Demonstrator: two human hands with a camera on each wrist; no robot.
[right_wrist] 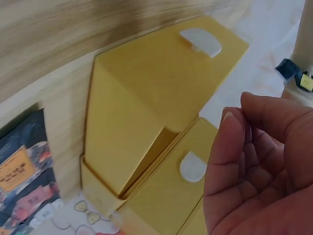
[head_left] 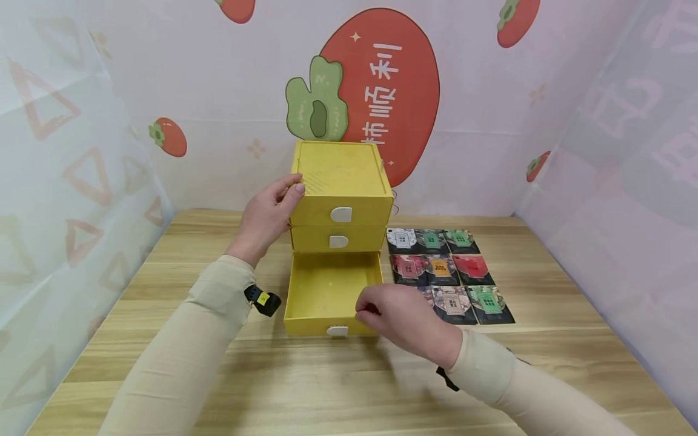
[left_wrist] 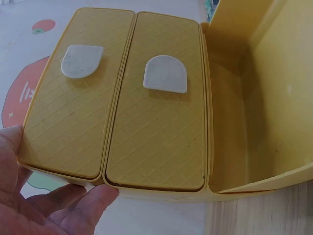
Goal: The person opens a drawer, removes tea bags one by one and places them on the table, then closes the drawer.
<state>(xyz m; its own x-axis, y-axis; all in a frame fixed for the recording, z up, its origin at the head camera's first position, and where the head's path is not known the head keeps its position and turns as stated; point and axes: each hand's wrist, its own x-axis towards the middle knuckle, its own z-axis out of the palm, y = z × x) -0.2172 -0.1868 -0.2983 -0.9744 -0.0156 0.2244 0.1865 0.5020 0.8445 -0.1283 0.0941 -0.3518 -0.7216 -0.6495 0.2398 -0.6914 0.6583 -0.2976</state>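
A yellow drawer cabinet stands on the table, its two upper drawers closed. The bottom drawer is pulled out, showing its yellow floor and a white tab on its front. My left hand rests against the cabinet's upper left corner. In the left wrist view, its fingers lie along the cabinet's side, one at the top edge. My right hand is over the front right corner of the pulled-out drawer. Its fingers curl in, the thumb meeting the fingertips, and nothing shows between them in the right wrist view.
Several flat dark packets with coloured labels lie in rows on the wooden table, to the right of the cabinet. Behind it hangs a white backdrop with printed persimmons. Similar sheets enclose both sides.
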